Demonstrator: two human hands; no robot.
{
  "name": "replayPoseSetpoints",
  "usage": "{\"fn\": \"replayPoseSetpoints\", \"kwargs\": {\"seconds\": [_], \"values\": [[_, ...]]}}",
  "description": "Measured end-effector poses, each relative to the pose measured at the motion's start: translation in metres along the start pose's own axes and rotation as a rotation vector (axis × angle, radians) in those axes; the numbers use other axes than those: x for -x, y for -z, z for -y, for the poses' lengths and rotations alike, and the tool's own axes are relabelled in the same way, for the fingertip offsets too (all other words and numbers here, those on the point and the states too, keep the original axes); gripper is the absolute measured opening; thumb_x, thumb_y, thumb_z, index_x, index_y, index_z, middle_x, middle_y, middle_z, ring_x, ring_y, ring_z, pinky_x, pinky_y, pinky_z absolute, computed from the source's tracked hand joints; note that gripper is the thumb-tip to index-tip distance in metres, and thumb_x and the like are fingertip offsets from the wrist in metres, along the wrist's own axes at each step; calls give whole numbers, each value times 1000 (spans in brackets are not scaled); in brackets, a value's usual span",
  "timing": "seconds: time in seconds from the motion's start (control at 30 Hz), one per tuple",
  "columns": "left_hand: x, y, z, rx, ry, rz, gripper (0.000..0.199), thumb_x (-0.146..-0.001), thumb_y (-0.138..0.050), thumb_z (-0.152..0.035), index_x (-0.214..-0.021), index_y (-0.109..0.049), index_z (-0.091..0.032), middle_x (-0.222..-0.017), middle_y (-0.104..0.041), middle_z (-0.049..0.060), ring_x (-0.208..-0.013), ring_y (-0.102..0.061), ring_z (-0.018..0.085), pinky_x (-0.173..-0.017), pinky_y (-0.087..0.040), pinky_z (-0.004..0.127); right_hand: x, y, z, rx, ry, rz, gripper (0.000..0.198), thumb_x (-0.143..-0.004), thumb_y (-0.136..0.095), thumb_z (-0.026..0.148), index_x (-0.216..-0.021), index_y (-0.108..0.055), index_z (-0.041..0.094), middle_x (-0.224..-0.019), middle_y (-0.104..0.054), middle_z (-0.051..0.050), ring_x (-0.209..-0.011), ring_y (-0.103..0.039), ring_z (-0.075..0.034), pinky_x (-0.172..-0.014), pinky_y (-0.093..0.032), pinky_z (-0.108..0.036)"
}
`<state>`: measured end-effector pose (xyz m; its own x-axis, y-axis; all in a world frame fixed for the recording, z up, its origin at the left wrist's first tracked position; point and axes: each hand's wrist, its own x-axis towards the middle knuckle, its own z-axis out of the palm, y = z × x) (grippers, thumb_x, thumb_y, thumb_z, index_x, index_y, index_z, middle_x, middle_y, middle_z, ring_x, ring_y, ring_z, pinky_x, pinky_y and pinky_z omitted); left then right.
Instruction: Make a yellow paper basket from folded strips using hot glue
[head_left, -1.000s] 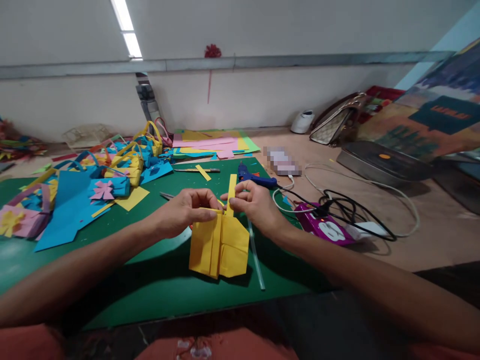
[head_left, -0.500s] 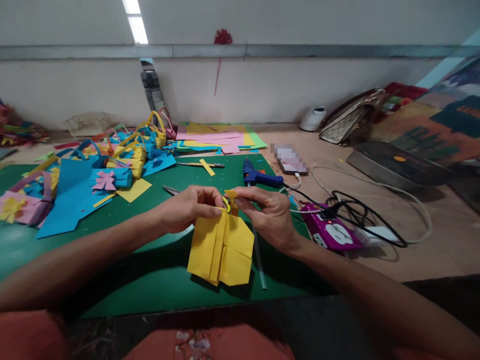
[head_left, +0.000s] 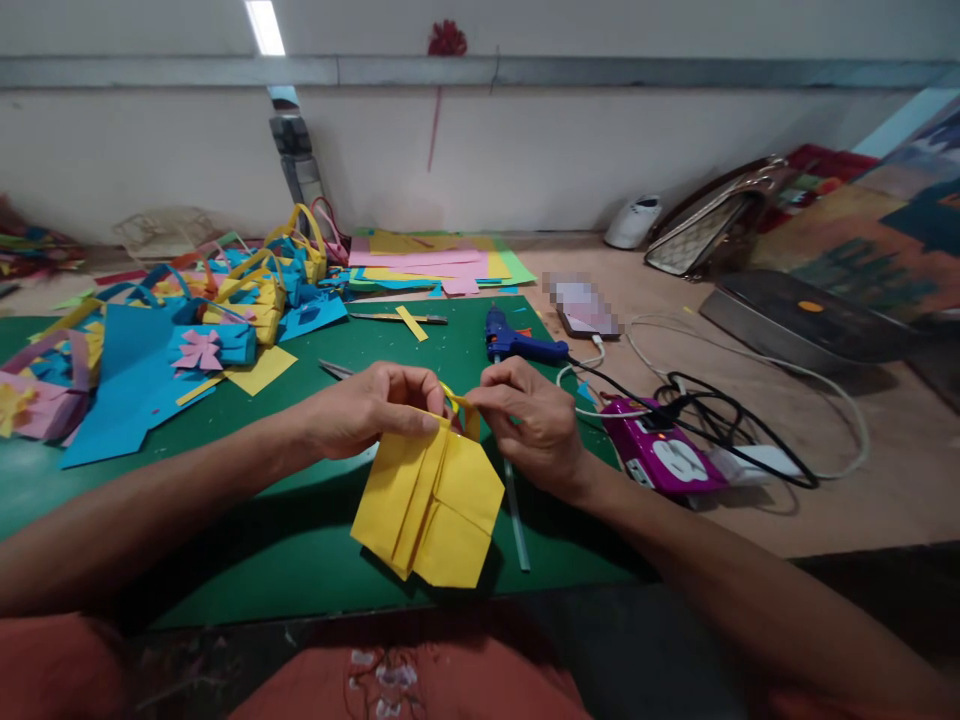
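A folded yellow paper piece (head_left: 431, 500), creased with flaps down its middle, hangs tilted over the green mat (head_left: 300, 545). My left hand (head_left: 382, 408) pinches its top edge between thumb and fingers. Just to the right, my right hand (head_left: 534, 425) is closed on the end of a narrow yellow paper strip (head_left: 471, 420), which curves up from behind the folded piece. Where the strip meets the paper is partly hidden by my fingers. Below my right hand, a clear glue stick (head_left: 516, 525) extends from the blue glue gun (head_left: 521, 345).
Several colourful paper baskets (head_left: 259, 300) crowd the left beside a blue sheet (head_left: 135, 380). Scissors (head_left: 335, 370) and a craft knife (head_left: 375, 317) lie behind my hands. At right are a purple power strip (head_left: 660, 450), tangled cables, a phone (head_left: 585, 305) and a dark case (head_left: 802, 325).
The folded yellow paper has tilted, its lower end swinging slightly left. My right hand has turned with the strip, whose end now points downward. My left hand keeps its pinch.
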<state>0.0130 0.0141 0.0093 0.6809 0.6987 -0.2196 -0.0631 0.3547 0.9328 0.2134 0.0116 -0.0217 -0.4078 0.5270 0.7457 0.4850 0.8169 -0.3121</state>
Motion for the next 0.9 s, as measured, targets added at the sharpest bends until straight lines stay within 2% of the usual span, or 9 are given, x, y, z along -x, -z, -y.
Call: {"fn": "replayPoseSetpoints", "kwargs": {"seconds": [0.13, 0.27, 0.37, 0.5, 0.6, 0.77, 0.9], "values": [[0, 1, 3, 0, 10, 14, 12, -65, -67, -13, -71, -56, -14, -77, -64, 4, -74, -62, 16, -67, -47, 28, 1, -2, 1, 37, 13, 67, 21, -84, -44, 12, -82, -62, 20, -74, -57, -4, -69, -54, -13, -60, -44, -25], [0, 1, 3, -15, -10, -2, 14, -64, -69, -14, -70, -56, -13, -82, -66, 6, -75, -62, 16, -68, -48, 28, -3, 2, 9, -105, -143, 62, 13, -84, -48, 15, -83, -60, 19, -72, -59, -2, -68, -55, -12, -63, -45, -26], [-1, 0, 2, -5, -8, -36, 16, -63, -70, -16, -69, -56, -13, -84, -67, 7, -73, -62, 15, -67, -48, 27, -4, 8, 13, -183, -260, 80, 14, -84, -48, 16, -87, -62, 17, -78, -63, -2, -71, -58, -12, -65, -46, -26], [-3, 2, 2, -2, -20, -68, 19, -62, -72, -18, -69, -55, -14, -75, -65, 4, -70, -62, 15, -63, -46, 25, 2, 12, 13, -237, -367, 38, 22, -87, -44, 21, -101, -61, 19, -90, -68, -3, -78, -63, -14, -71, -50, -28], [-4, 4, 4, -24, -29, -66, 19, -63, -72, -19, -70, -55, -14, -69, -61, 1, -67, -61, 14, -61, -44, 24, 4, 8, 13, -311, -417, 21, 26, -84, -52, 27, -107, -60, 20, -93, -70, -4, -82, -66, -17, -73, -53, -31], [-3, 2, 6, -115, -54, -29, 19, -64, -71, -21, -70, -56, -13, -80, -64, 4, -74, -59, 14, -69, -43, 25, -2, -4, 15, -395, -534, -6, 24, -75, -62, 25, -98, -64, 18, -89, -71, -4, -76, -67, -17, -70, -54, -31], [-2, -1, 6, -164, -110, -2, 17, -64, -71, -22, -69, -56, -13, -85, -64, 5, -81, -57, 15, -75, -41, 26, -3, -7, 15, -353, -469, -20, 16, -77, -55, 15, -86, -67, 19, -86, -71, -2, -73, -66, -14, -68, -52, -26]]}}
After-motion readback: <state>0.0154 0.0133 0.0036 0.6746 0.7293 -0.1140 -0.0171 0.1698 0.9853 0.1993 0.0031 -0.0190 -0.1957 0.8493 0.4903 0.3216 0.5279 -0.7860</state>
